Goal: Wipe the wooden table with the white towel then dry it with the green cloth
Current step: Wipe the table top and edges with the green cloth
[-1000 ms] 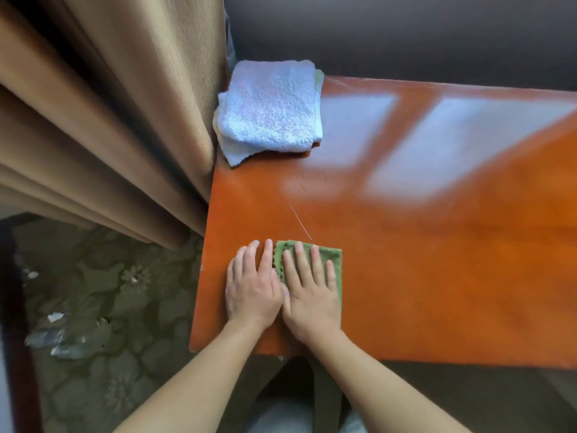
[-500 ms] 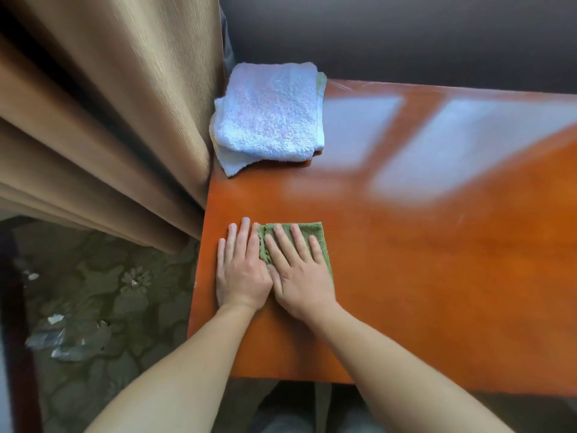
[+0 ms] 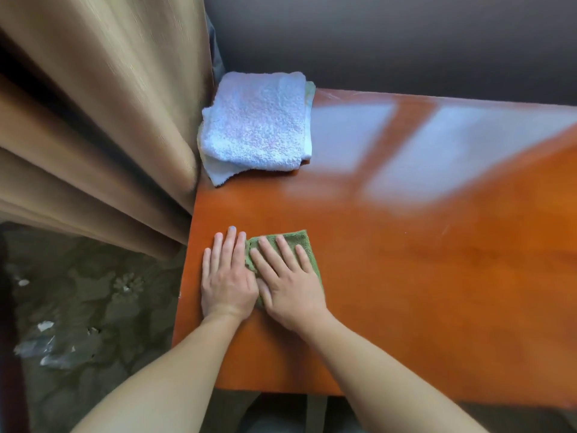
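Observation:
The green cloth (image 3: 296,240) lies flat on the orange-brown wooden table (image 3: 421,276), near its left edge. My right hand (image 3: 288,285) presses flat on the cloth with fingers spread and covers most of it. Just left of it, my left hand (image 3: 226,279) rests flat on the bare wood, its index finger along the cloth's left edge. The folded white towel (image 3: 256,126) sits at the table's far left corner, well beyond both hands.
A tan curtain (image 3: 109,104) hangs against the table's left edge and touches the towel. A dark wall (image 3: 374,42) runs behind the table. Patterned carpet (image 3: 93,307) with a few scraps lies below on the left. Window light reflects on the far tabletop.
Both hands have slid the green cloth away from the table's near edge, toward the white towel. The towel has not moved.

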`<action>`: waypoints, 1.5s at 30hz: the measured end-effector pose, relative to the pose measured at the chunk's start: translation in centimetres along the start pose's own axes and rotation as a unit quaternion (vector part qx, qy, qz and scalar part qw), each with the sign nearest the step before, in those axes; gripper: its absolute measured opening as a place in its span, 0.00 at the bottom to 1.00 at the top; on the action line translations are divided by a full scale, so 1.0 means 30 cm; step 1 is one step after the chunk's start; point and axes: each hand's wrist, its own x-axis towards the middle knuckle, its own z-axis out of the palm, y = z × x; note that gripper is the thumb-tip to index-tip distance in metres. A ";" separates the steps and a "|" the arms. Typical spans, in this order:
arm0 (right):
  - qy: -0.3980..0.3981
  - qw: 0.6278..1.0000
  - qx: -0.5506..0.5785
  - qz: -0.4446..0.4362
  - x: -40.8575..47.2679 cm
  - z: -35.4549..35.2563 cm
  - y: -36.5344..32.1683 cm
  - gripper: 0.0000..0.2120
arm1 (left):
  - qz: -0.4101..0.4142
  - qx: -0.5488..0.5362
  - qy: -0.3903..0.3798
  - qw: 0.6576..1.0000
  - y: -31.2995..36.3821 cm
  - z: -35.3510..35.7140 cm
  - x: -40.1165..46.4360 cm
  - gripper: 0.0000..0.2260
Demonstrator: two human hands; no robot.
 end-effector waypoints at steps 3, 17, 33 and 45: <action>0.047 0.994 -0.021 0.092 -0.054 -0.019 0.233 0.28 | 0.000 -0.010 0.007 1.000 0.003 -0.003 0.003 0.26; 0.006 0.998 -0.015 0.057 -0.200 -0.081 0.422 0.29 | 0.038 -0.082 -0.014 0.996 0.504 0.006 0.136 0.24; -0.019 0.997 -0.033 -0.065 0.102 -0.232 0.855 0.28 | -0.033 0.002 0.032 0.999 0.656 0.082 0.350 0.26; -0.015 0.994 -0.026 -0.105 0.461 -0.278 0.783 0.28 | -0.033 -0.002 0.020 0.999 0.655 0.080 0.370 0.25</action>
